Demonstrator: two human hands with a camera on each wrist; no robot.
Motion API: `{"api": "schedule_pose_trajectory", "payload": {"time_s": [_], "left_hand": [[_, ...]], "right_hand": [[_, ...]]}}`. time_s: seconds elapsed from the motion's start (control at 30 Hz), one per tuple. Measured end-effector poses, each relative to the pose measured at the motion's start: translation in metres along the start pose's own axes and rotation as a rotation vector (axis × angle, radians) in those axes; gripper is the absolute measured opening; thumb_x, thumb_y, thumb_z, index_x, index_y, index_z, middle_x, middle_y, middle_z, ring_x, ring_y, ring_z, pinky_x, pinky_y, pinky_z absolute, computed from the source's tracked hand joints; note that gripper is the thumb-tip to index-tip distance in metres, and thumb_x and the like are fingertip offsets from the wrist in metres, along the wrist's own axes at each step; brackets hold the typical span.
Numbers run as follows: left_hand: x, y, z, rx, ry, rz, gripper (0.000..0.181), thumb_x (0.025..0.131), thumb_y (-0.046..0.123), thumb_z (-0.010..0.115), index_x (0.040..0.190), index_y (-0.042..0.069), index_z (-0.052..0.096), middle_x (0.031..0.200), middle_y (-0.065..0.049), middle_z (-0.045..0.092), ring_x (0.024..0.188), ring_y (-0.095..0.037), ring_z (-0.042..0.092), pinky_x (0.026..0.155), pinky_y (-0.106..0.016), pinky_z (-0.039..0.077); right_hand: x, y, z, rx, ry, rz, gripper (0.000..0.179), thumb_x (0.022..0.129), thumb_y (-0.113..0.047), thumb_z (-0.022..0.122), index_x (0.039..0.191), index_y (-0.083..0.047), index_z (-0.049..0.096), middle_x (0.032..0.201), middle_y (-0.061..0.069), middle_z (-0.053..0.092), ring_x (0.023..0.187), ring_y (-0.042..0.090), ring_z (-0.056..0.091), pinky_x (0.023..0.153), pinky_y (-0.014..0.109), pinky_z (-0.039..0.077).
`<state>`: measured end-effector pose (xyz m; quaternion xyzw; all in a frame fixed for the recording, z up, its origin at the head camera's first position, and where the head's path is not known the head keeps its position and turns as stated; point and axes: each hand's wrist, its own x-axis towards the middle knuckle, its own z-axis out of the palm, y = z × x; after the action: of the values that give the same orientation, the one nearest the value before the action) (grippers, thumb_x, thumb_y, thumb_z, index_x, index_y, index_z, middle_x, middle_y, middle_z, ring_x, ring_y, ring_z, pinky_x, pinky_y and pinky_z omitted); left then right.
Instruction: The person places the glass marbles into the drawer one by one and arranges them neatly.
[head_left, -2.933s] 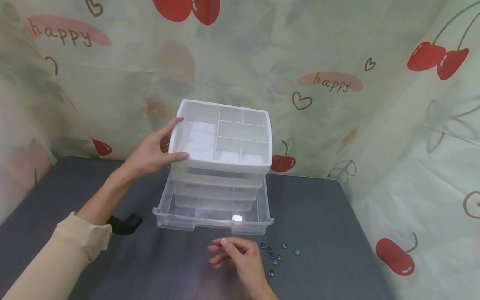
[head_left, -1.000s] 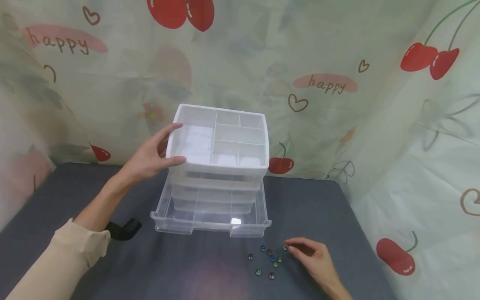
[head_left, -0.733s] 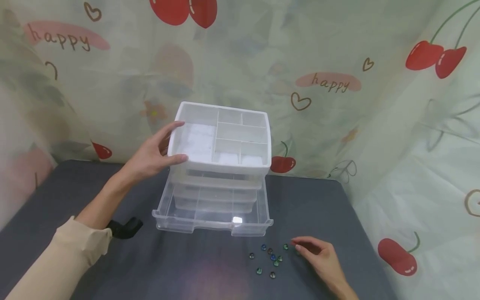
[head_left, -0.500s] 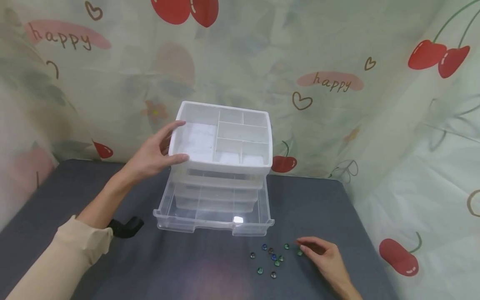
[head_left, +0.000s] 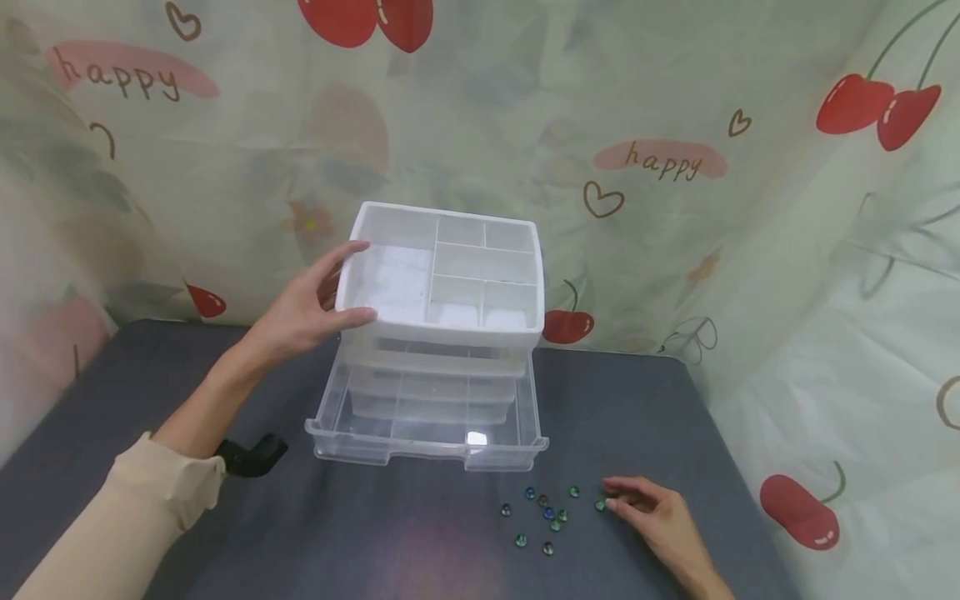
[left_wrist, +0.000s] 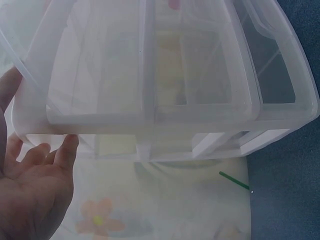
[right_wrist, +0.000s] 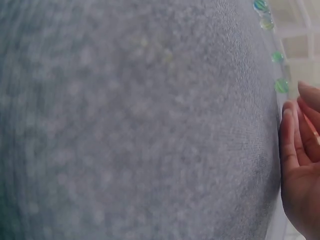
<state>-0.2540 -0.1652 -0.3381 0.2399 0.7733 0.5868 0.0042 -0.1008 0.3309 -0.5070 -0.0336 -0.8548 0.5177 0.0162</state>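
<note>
A drawer organizer (head_left: 442, 337) stands on the dark table, its white top tray split into compartments. Below, its clear bottom drawer (head_left: 427, 446) is pulled out. My left hand (head_left: 300, 304) grips the organizer's left top side, thumb at the front corner and fingers over the edge. In the left wrist view, fingertips (left_wrist: 70, 145) reach under the white rim. Several glass marbles (head_left: 549, 513) lie scattered in front of the drawer. My right hand (head_left: 656, 517) is low at their right, fingers loosely bent, thumb tip beside a green marble (head_left: 600, 505). In the right wrist view nothing shows between its fingers.
A black strap-like piece (head_left: 255, 456) sticks out by the left sleeve (head_left: 157, 492). The grey table (head_left: 622, 417) ends at a cherry-printed curtain (head_left: 480, 108) behind it and on both sides.
My right hand has gone from in front of the drawer to the marbles' right side, then slightly farther right. Two more marbles lie at the group's left. My left hand keeps its grip.
</note>
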Motion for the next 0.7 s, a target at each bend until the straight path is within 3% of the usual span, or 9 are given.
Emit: {"api": "schedule_pose_trajectory", "payload": {"time_s": [0.17, 0.43, 0.7], "left_hand": [[0.0000, -0.0006, 0.0001, -0.002, 0.000, 0.006, 0.087, 0.088, 0.006, 0.075, 0.158, 0.017, 0.024, 0.155, -0.016, 0.032, 0.133, -0.032, 0.042, 0.086, -0.017, 0.047], [-0.0019, -0.0013, 0.0005, 0.013, 0.005, 0.000, 0.086, 0.088, 0.007, 0.075, 0.158, 0.018, 0.024, 0.156, -0.015, 0.030, 0.134, -0.032, 0.041, 0.086, -0.017, 0.046], [-0.0001, -0.0037, -0.0003, 0.029, 0.022, -0.012, 0.083, 0.088, 0.008, 0.075, 0.156, 0.021, 0.029, 0.156, -0.011, 0.030, 0.134, -0.028, 0.042, 0.087, -0.018, 0.045]], "right_hand": [[0.0008, -0.0002, -0.0004, -0.042, -0.019, 0.041, 0.029, 0.079, -0.009, 0.083, 0.106, -0.006, 0.076, 0.099, 0.008, 0.073, 0.081, 0.012, 0.068, 0.071, 0.024, 0.054], [0.0022, 0.0030, 0.0005, -0.171, -0.054, -0.001, 0.029, 0.077, -0.016, 0.085, 0.105, -0.018, 0.078, 0.095, -0.002, 0.071, 0.077, 0.010, 0.065, 0.066, 0.026, 0.053], [0.0024, 0.0039, 0.0031, -0.284, -0.039, -0.036, 0.024, 0.077, -0.021, 0.085, 0.099, -0.028, 0.079, 0.087, -0.010, 0.067, 0.067, 0.009, 0.059, 0.060, 0.025, 0.048]]}}
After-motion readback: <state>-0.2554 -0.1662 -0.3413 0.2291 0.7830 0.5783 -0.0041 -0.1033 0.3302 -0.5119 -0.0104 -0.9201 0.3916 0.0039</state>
